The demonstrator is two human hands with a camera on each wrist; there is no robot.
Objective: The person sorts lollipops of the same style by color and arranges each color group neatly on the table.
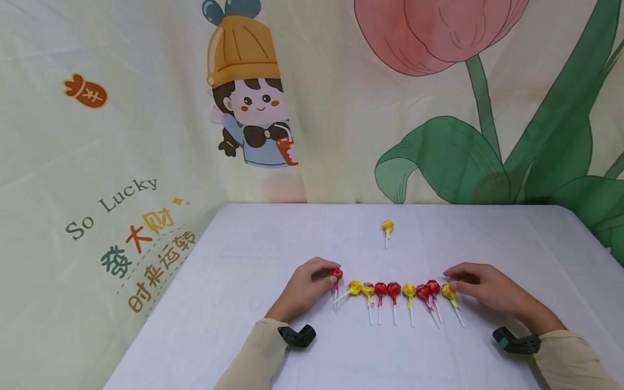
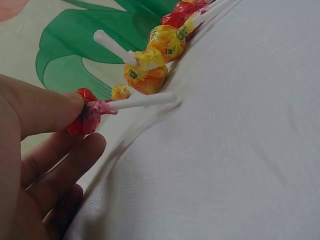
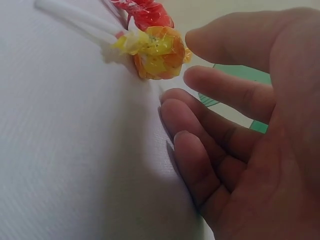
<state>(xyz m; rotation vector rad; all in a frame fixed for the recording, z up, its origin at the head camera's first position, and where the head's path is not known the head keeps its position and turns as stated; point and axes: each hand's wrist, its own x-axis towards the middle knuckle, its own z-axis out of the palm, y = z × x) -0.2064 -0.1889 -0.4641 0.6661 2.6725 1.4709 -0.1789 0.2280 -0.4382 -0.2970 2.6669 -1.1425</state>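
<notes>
In the head view a row of red and yellow wrapped lollipops lies on the white table, sticks pointing toward the person. My left hand, at the row's left end, pinches a red lollipop by its head between thumb and fingers, the white stick jutting away. Beside it lies a yellow lollipop with its stick angled left. At the right end my right hand has its thumb and index fingertips right at the head of another yellow lollipop. Its fingers are loosely bent and hold nothing.
One yellow lollipop lies alone farther back on the white tablecloth. Behind the table hangs a printed cloth with a tulip and a cartoon figure. Black bands with camera mounts sit on both wrists.
</notes>
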